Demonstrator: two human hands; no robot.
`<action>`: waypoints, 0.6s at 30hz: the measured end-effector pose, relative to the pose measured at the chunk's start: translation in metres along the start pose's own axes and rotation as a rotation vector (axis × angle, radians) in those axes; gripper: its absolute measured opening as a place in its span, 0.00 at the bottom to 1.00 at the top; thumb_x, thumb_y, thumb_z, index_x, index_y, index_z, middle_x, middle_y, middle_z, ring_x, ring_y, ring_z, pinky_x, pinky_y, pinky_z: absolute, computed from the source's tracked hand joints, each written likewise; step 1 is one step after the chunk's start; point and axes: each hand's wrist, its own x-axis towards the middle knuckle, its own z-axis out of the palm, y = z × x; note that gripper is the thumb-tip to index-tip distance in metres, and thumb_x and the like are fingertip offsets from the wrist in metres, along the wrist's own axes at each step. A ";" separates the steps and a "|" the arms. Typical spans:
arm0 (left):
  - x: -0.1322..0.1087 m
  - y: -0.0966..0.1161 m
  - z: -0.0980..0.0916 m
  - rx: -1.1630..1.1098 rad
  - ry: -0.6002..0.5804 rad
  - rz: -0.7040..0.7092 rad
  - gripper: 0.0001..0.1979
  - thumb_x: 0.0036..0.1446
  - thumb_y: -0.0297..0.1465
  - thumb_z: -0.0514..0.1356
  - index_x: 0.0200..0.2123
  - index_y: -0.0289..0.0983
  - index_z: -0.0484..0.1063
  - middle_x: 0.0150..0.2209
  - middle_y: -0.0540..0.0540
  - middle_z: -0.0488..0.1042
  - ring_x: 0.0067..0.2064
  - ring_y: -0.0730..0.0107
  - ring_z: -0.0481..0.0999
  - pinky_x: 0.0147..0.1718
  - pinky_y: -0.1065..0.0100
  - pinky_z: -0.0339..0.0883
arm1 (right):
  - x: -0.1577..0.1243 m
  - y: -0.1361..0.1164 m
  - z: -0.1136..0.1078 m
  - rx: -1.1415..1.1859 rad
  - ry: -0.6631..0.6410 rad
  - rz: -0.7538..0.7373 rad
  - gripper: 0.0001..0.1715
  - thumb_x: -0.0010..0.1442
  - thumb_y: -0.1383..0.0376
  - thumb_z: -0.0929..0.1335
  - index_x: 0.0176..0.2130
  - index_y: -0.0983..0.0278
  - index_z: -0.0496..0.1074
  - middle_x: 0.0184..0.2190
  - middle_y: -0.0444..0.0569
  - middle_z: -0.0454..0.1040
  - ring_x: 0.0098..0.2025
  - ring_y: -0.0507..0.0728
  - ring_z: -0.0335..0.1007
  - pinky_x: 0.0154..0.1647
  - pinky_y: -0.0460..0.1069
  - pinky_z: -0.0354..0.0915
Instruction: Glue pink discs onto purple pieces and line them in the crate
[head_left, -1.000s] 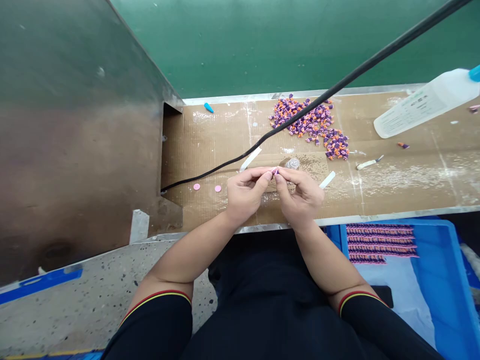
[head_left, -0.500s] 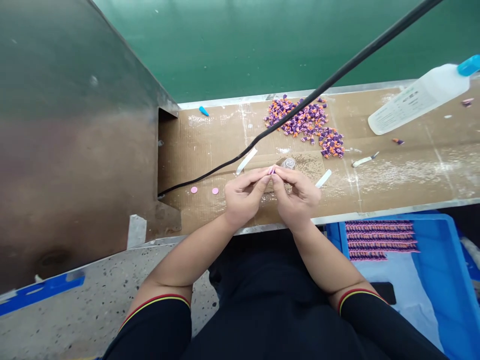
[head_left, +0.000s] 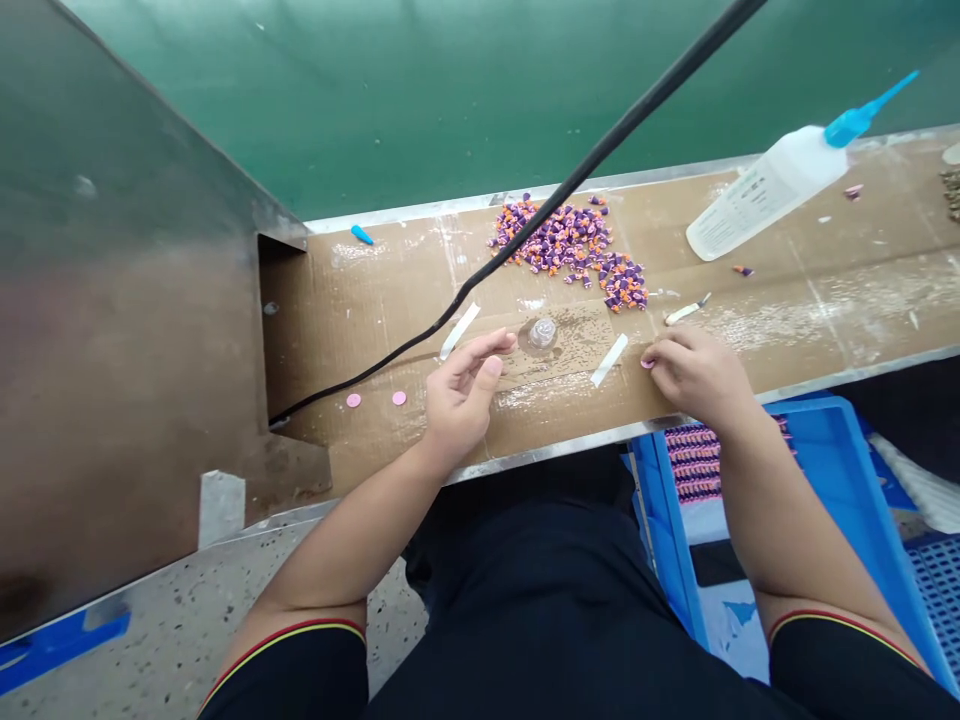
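My right hand (head_left: 694, 372) is closed in a pinch over the cardboard near the bench's front edge. A small pink piece (head_left: 647, 364) shows at its fingertips; the rest of it is hidden. Nothing is in my left hand (head_left: 461, 395), whose fingers are stretched out with the thumb apart. Just right of the left fingertips sits a small clear round container (head_left: 542, 333) on a speckled patch of cardboard. Two pink discs (head_left: 399, 398) lie left of that hand. Farther back is a heap of small purple and orange pieces (head_left: 559, 238).
A white bottle (head_left: 769, 190) with a blue nozzle leans at the back right. A small knife-like tool (head_left: 686, 310) lies beyond my right hand. A black cable (head_left: 517, 245) crosses above the bench. A blue crate (head_left: 832, 470) at lower right holds rows of pieces.
My hands have parted. The right moved right with a small pink piece, while the left opened and stayed near the clear container. The whole view has shifted, and the bottle's nozzle shows fully.
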 end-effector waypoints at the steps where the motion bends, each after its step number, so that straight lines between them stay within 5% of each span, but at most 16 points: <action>1: 0.001 0.000 0.000 0.019 0.002 0.001 0.16 0.65 0.46 0.70 0.49 0.44 0.86 0.48 0.40 0.86 0.50 0.59 0.87 0.43 0.63 0.84 | -0.003 0.004 0.002 -0.005 -0.006 -0.015 0.12 0.63 0.69 0.69 0.41 0.57 0.82 0.41 0.52 0.82 0.45 0.64 0.79 0.47 0.58 0.77; 5: 0.004 -0.003 -0.003 0.084 0.029 0.033 0.16 0.65 0.47 0.69 0.46 0.43 0.86 0.46 0.41 0.86 0.46 0.61 0.86 0.37 0.66 0.83 | -0.011 -0.001 0.013 0.143 0.100 0.034 0.24 0.63 0.68 0.69 0.58 0.57 0.79 0.48 0.53 0.83 0.48 0.64 0.80 0.51 0.61 0.79; 8: 0.007 -0.008 -0.006 0.098 0.062 0.033 0.15 0.65 0.46 0.69 0.45 0.43 0.86 0.45 0.42 0.86 0.45 0.63 0.85 0.37 0.68 0.81 | -0.015 -0.009 0.015 0.223 0.136 0.046 0.09 0.67 0.60 0.71 0.45 0.58 0.81 0.46 0.53 0.84 0.49 0.64 0.81 0.53 0.63 0.78; 11: 0.009 -0.010 -0.006 0.100 0.078 0.014 0.13 0.65 0.45 0.70 0.44 0.43 0.86 0.43 0.44 0.86 0.44 0.66 0.85 0.37 0.71 0.80 | -0.035 0.003 0.000 0.293 0.226 0.175 0.09 0.70 0.56 0.71 0.40 0.57 0.80 0.44 0.51 0.85 0.48 0.62 0.83 0.53 0.61 0.79; 15: 0.018 -0.006 0.002 0.078 0.191 0.024 0.13 0.56 0.44 0.74 0.37 0.41 0.86 0.37 0.44 0.85 0.36 0.66 0.83 0.30 0.70 0.76 | -0.109 0.061 -0.040 0.291 0.515 0.582 0.13 0.72 0.52 0.69 0.48 0.57 0.77 0.43 0.50 0.85 0.46 0.60 0.85 0.48 0.56 0.81; 18: 0.027 -0.002 0.013 0.143 0.278 0.047 0.11 0.45 0.41 0.73 0.29 0.41 0.84 0.30 0.46 0.83 0.28 0.64 0.79 0.21 0.67 0.69 | -0.184 0.107 -0.063 0.120 0.568 0.922 0.12 0.70 0.55 0.69 0.49 0.59 0.74 0.39 0.51 0.84 0.43 0.61 0.85 0.49 0.57 0.81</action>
